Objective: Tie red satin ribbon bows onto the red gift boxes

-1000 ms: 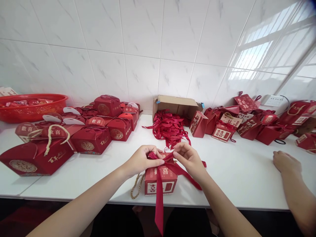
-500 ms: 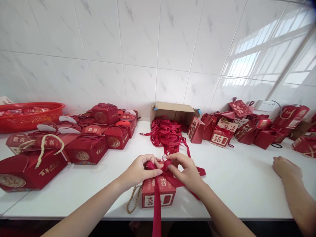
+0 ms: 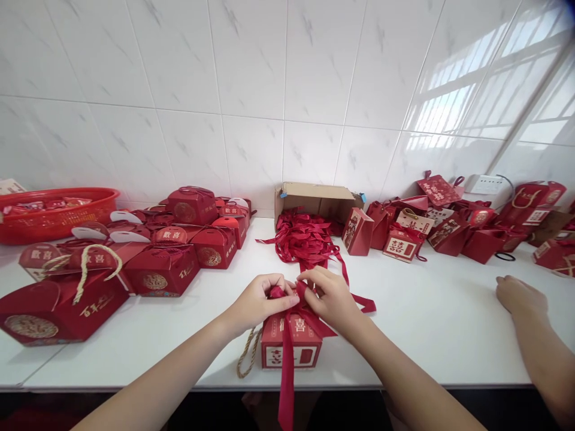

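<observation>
**A:** In the head view, where does the gift box stand?

**B:** The small red gift box (image 3: 291, 346) sits at the near edge of the table (image 3: 426, 335), about midway along it. Its rope handle (image 3: 246, 353) lies loose at its left side. A ribbon (image 3: 287, 383) crosses its top, and one tail hangs down past the near edge.

**A:** And the person's hands?

**B:** Both are on top of the box. The left hand (image 3: 258, 299) is curled, thumb and forefinger pinching a fold of the ribbon. The right hand (image 3: 326, 296) pinches the ribbon just beside it, and the fingertips almost meet.

**A:** How would these things handle?

**B:** The ribbon looks soft, limp and probably slippery, so it is best pinched close to where it crosses. The box seems to be light card that would dent if pressed and slide easily; its side walls are the safer hold.

**A:** What lies around it?

**B:** A ribbon pile (image 3: 305, 236) spills from a cardboard box (image 3: 314, 194) at the far edge. Finished boxes (image 3: 162, 269) crowd the left, and a red basket (image 3: 58, 209) sits at the far-left corner. A co-worker's hand (image 3: 521, 294) rests on the table at the right, well apart.
</observation>
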{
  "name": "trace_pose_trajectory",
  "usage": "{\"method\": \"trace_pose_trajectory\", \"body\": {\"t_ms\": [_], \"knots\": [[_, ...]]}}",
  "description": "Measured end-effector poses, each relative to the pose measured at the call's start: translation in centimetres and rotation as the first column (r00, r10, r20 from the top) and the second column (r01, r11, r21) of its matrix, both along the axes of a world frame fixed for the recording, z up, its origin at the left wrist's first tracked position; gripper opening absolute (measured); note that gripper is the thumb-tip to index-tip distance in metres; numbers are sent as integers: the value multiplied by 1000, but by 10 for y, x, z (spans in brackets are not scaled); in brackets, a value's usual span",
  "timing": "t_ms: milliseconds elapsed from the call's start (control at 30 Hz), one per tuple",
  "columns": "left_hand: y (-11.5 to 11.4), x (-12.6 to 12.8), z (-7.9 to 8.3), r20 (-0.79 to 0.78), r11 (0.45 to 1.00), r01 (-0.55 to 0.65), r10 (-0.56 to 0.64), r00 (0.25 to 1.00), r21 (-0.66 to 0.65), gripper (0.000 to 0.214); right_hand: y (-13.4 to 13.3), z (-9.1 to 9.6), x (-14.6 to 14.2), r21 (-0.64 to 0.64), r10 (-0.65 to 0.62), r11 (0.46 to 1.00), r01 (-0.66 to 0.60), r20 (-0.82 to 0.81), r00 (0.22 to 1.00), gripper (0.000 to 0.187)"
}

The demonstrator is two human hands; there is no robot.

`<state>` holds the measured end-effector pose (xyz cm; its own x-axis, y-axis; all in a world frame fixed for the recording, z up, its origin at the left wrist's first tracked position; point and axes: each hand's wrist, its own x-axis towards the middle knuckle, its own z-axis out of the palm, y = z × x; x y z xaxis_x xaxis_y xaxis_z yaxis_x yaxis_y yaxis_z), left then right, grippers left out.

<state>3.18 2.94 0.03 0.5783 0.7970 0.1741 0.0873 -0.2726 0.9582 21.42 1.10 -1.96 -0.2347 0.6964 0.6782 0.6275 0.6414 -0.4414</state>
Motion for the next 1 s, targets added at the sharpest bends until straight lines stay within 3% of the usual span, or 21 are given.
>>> {"method": "trace_pose_trajectory", "body": {"t_ms": [100, 233, 367, 433, 567, 800, 1000], "knots": [[1, 3, -1, 9, 1000, -18, 18, 1000, 6, 34, 1, 0, -3, -44, -35, 998, 33, -37, 999, 9], [1, 3, 0, -35, 997, -48, 50, 998, 68, 29, 0, 0, -7, -134, -103, 988, 81, -166, 981, 30], [0, 4, -1, -55, 995, -58, 62, 997, 79, 28, 1, -6, -5, -224, -117, 974, 44, -323, 939, 30], [-1, 5, -2, -58, 995, -62, 66, 996, 75, 29, 4, -11, -5, -285, -122, 958, -19, -468, 875, 22], [-1, 6, -3, -44, 995, -70, 73, 996, 78, 33, 10, -20, -7, -365, -161, 914, -178, -727, 667, 18], [-2, 5, -4, -64, 994, -70, 76, 995, 86, 38, 10, -23, -9, -382, -201, 890, -249, -818, 539, 22], [-5, 7, -10, -48, 992, -90, 95, 994, 93, 43, 2, -20, -9, -405, -243, 877, -259, -839, 486, 28]]}}
